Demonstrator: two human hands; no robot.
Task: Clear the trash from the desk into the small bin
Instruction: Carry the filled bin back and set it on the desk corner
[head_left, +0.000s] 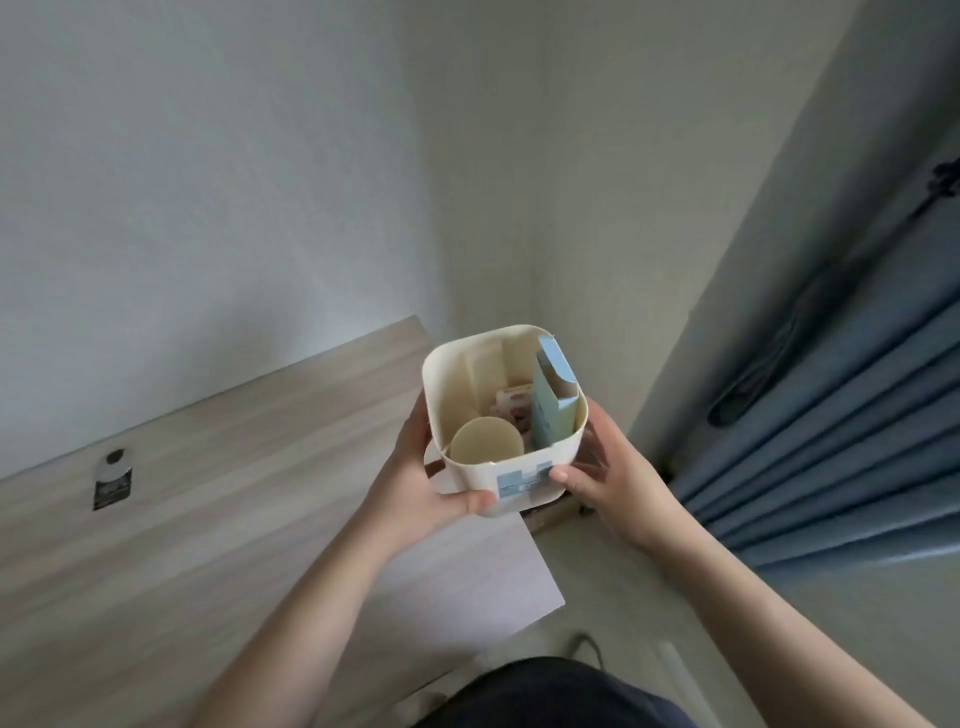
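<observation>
A small cream bin (519, 480) with a blue label hangs in the air above the right end of the wooden desk (182, 545). My left hand (421, 493) grips its left side, thumb on the front wall. My right hand (608, 467) grips its right side, thumb on the label. Inside the bin stand a light blue carton (553, 400), a pale paper cup (485, 441) and a small printed wrapper (511, 408).
A dark grommet with a black tag (114, 478) sits in the desk near its back edge. Blue curtains (831, 441) hang at the right. A wall corner rises behind the bin. Floor and a grey cable (587, 647) show below the desk's right edge.
</observation>
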